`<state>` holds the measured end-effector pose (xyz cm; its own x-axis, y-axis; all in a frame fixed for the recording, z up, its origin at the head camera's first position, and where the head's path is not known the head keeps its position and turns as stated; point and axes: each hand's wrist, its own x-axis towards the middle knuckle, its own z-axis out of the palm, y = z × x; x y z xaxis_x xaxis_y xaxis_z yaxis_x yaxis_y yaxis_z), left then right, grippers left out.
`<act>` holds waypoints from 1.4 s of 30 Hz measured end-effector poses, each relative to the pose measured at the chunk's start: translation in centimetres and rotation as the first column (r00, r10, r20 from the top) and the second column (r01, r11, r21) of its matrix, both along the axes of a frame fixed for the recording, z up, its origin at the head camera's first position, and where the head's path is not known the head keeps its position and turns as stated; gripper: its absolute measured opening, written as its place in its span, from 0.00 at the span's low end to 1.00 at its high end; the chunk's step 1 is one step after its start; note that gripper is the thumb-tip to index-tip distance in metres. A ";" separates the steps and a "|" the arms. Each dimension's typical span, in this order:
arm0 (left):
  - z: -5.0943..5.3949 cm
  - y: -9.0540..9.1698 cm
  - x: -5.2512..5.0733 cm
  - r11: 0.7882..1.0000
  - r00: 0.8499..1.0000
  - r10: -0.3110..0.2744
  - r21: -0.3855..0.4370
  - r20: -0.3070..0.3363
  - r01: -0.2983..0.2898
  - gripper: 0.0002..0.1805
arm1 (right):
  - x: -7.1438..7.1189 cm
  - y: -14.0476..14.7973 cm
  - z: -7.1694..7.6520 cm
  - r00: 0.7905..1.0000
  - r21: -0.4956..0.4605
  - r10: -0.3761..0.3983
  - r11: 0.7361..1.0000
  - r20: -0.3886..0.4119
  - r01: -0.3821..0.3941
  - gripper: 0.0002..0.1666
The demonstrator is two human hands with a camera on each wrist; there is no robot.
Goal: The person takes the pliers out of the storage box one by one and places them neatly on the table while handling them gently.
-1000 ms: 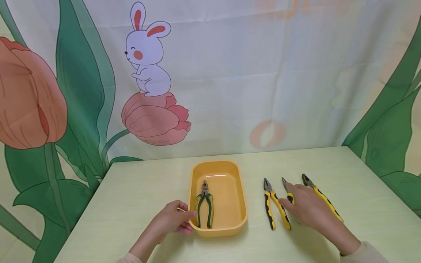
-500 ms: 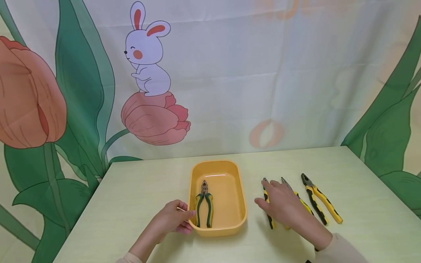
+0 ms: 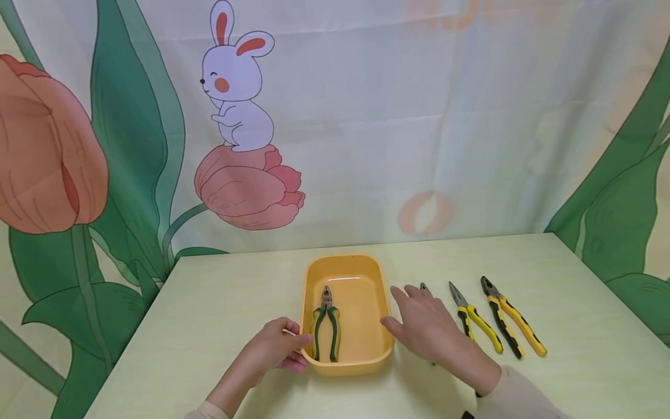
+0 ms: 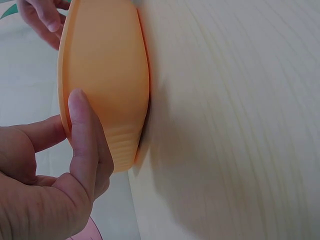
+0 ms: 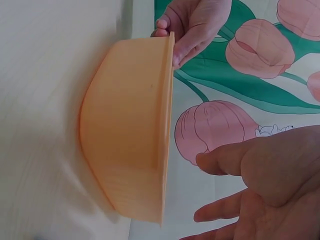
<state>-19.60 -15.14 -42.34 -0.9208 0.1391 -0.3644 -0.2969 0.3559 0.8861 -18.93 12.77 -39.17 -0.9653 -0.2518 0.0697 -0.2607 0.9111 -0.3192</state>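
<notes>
A yellow-orange plastic tray (image 3: 362,320) stands on the table, holding one pair of green-handled pliers (image 3: 334,334) along its left side. My left hand (image 3: 275,347) pinches the tray's near-left rim, thumb on top; the left wrist view shows its fingers against the outer wall (image 4: 107,65). My right hand (image 3: 425,327) hovers by the tray's right rim with fingers extended and nothing in it. In the right wrist view a gap separates that hand (image 5: 275,175) from the tray. Beneath it, yellow-and-black pliers are mostly hidden; only the jaw tip and a handle end show.
To the right lie long-nose pliers (image 3: 458,295) with yellow-and-black handles, then a further pair of combination pliers (image 3: 496,302). All point toward the back of the table (image 3: 235,291). Behind it hangs a cloth (image 3: 345,145) printed with a rabbit and tulips.
My right hand has moved left, from over the long-nose pliers, across the leftmost pair, to the tray's right rim. The left hand, tray and pliers stay where they were.
</notes>
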 end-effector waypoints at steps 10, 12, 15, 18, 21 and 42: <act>0.0 0.0 -0.1 1.000 1.000 -0.001 0.007 -0.003 0.001 0.14 | -0.1 -2.6 0.5 0.999 -0.008 0.031 0.999 -0.015 -0.031 0.35; 0.0 0.0 0.0 1.000 1.000 0.001 0.004 0.002 -0.001 0.13 | -0.1 -3.0 0.5 0.999 -0.010 0.038 0.999 -0.014 -0.038 0.35; 0.0 0.0 0.0 1.000 1.000 0.002 -0.001 0.012 -0.002 0.12 | 0.0 -3.6 0.5 0.999 -0.007 0.046 0.999 -0.014 -0.046 0.35; 0.1 0.0 0.1 1.000 1.000 0.004 -0.001 0.014 -0.004 0.12 | 0.0 -4.0 0.6 0.999 -0.007 0.051 0.999 -0.014 -0.051 0.34; 0.1 0.0 0.1 1.000 1.000 0.005 -0.002 0.014 -0.005 0.13 | -0.1 -4.5 0.5 0.998 -0.005 0.060 0.998 -0.013 -0.060 0.35; 0.1 -0.2 0.1 0.999 1.000 -0.014 0.041 0.001 0.014 0.14 | -0.9 -8.1 -1.8 0.995 0.095 0.077 0.992 0.056 -0.082 0.35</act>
